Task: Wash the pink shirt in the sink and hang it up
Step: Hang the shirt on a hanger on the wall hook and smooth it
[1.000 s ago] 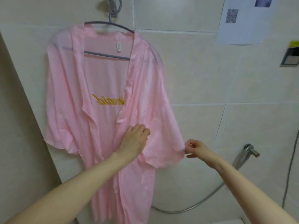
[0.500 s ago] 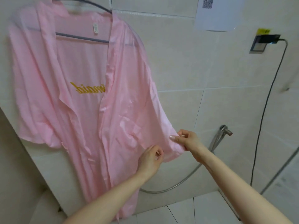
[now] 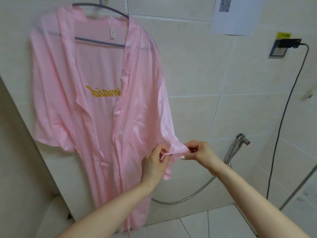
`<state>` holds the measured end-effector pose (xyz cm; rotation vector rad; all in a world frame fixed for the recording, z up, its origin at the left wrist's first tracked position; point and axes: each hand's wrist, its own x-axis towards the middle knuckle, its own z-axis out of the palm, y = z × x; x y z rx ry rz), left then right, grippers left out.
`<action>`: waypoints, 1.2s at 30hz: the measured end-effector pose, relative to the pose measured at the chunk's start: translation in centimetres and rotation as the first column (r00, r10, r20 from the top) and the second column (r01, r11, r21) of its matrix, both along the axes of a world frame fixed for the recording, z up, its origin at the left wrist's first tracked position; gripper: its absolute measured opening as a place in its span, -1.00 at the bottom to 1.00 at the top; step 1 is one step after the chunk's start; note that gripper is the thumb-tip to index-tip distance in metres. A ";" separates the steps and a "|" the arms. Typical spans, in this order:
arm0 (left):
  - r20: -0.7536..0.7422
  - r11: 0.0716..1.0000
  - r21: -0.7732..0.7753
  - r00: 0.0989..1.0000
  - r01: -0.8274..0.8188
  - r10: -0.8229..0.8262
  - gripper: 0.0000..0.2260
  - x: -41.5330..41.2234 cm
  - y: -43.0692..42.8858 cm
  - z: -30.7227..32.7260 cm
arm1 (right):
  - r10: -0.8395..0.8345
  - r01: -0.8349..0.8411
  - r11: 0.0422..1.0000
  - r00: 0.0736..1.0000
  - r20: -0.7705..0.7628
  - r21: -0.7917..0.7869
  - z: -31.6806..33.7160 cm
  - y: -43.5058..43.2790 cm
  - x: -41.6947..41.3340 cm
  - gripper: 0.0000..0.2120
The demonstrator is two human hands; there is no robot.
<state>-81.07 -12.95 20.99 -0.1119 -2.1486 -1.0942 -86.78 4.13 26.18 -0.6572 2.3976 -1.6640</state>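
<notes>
Pinching cloth with both hands is what I read on my feed. The left hand (image 3: 155, 162) has its thumb and curled fingers closed on a narrow fold of the sleeve hem (image 3: 178, 148). The right hand (image 3: 199, 152) grips the bunched edge just beside it, so the two hands are nearly touching. Both forearms reach up from the bottom edge.

That sleeve belongs to the pink shirt (image 3: 96, 117), which hangs open-fronted on a grey hanger (image 3: 101, 41) flat against the tiled wall (image 3: 205, 66). The hanger's hook runs out of view at the top. I can see yellow lettering (image 3: 103, 92), reversed, through the open front, and a white label (image 3: 112, 32) at the collar. The other sleeve hangs loose at the left, and the lower hem drops close to the floor tiles (image 3: 193, 225).

Past the right wrist a chrome valve (image 3: 241, 140) sticks out of the wall, and its metal hose (image 3: 188, 197) loops down and passes behind the shirt. Higher up, a sheet of paper (image 3: 235, 16) with a QR code is stuck to the tiles. Near it a wall socket (image 3: 278, 50) holds a black plug (image 3: 289, 42), and its cable (image 3: 283, 117) trails downward.
</notes>
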 end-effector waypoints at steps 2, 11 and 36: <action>0.042 0.979 -0.173 0.994 0.105 -0.099 -0.84 0.4 -0.1 0.6 | -0.133 0.144 0.987 0.981 -0.138 0.075 0.3 -0.4 -0.8 -0.68; 0.294 0.788 0.278 0.830 -0.549 0.474 -0.56 -5.1 -13.9 2.6 | -0.321 0.346 0.926 0.932 0.170 -0.152 0.5 2.6 -4.8 -0.73; 0.601 0.937 0.336 0.788 -0.097 -0.134 -0.87 1.6 -17.7 4.8 | 0.097 -0.056 0.994 0.825 0.556 -0.091 -9.7 -16.3 -12.3 -0.76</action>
